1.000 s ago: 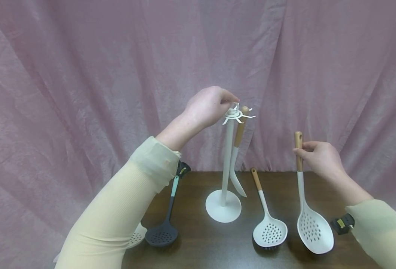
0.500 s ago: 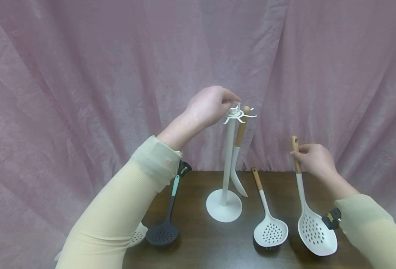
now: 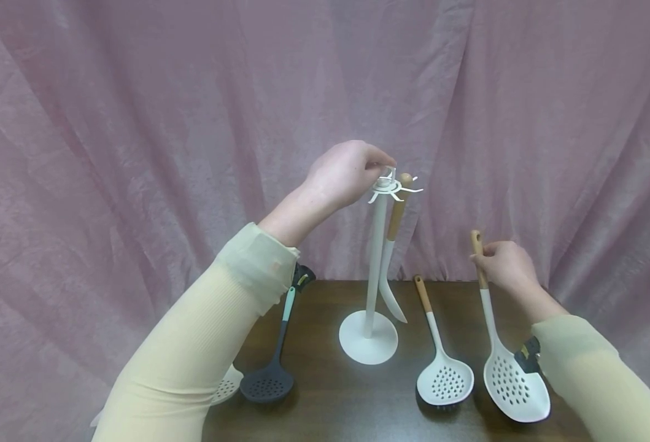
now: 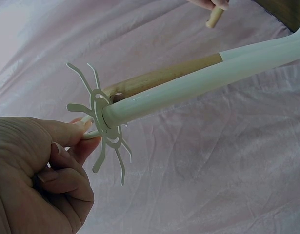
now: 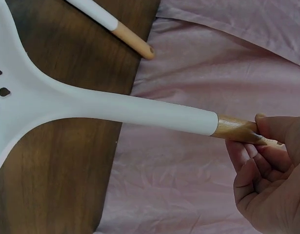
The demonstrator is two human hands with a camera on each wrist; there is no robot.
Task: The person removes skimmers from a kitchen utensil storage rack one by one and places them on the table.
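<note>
A white utensil stand (image 3: 374,264) rises from a round base on the dark wooden table (image 3: 358,399), with a ring of hooks (image 4: 103,129) at its top. My left hand (image 3: 344,172) pinches the knob above those hooks. A white spatula (image 3: 391,258) with a wooden handle hangs from one hook. My right hand (image 3: 504,264) grips the wooden handle of a large white slotted spoon (image 3: 515,383), whose bowl rests low over the table at the right. In the right wrist view the fingers (image 5: 267,161) curl round the handle end (image 5: 235,129).
A smaller white slotted spoon (image 3: 443,380) lies between the stand and the large one. A dark skimmer with a teal handle (image 3: 269,380) and part of another white slotted utensil (image 3: 226,385) lie at the left. A pink curtain (image 3: 137,123) hangs behind.
My right hand has lowered and tilted the large slotted spoon, its handle end now leaning left. The left hand and the stand have stayed in place.
</note>
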